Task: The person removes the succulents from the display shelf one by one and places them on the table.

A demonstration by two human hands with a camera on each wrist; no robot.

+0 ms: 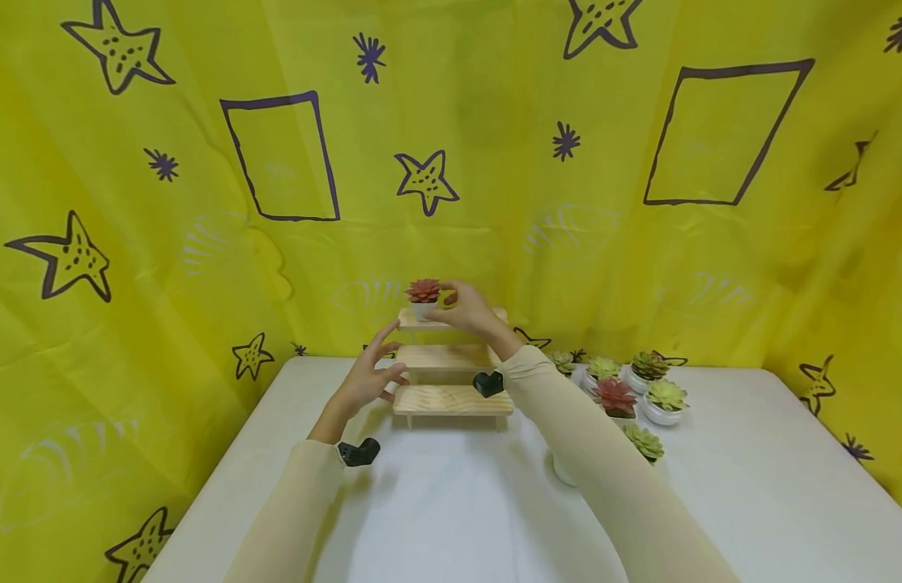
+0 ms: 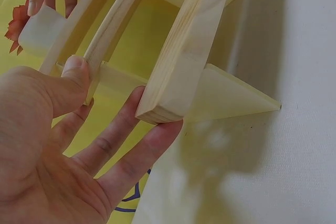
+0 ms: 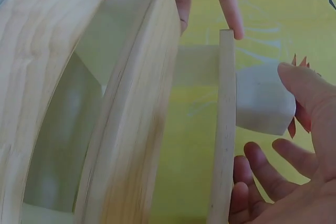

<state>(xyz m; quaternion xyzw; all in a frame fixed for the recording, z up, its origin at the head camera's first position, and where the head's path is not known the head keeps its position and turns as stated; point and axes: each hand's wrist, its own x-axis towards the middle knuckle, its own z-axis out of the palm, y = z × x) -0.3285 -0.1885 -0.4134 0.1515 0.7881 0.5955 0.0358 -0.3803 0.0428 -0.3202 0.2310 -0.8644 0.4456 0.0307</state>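
A three-tier wooden stand (image 1: pixel 451 398) is on the white table. My left hand (image 1: pixel 367 379) holds its left end, thumb on the middle shelf (image 3: pixel 139 98) and other fingers spread along the shelf ends. On the top shelf (image 3: pixel 223 124), toward its left end, sits a red succulent (image 1: pixel 424 290) in a small white pot (image 3: pixel 265 99). Beside this pot is my right hand (image 1: pixel 469 309), its thumb (image 3: pixel 294 77) touching the pot and its other fingers loosely bent, apart from it. In the left wrist view, only fingertips of the right hand show behind the pot (image 2: pixel 41 31).
Right of the stand, several potted succulents stand in a group, among them a red one (image 1: pixel 615 397) and a pale green one (image 1: pixel 666 394). My right sleeve (image 1: pixel 582 437) partly hides them. A yellow patterned curtain (image 1: pixel 487 243) hangs behind the table (image 1: pixel 436 510).
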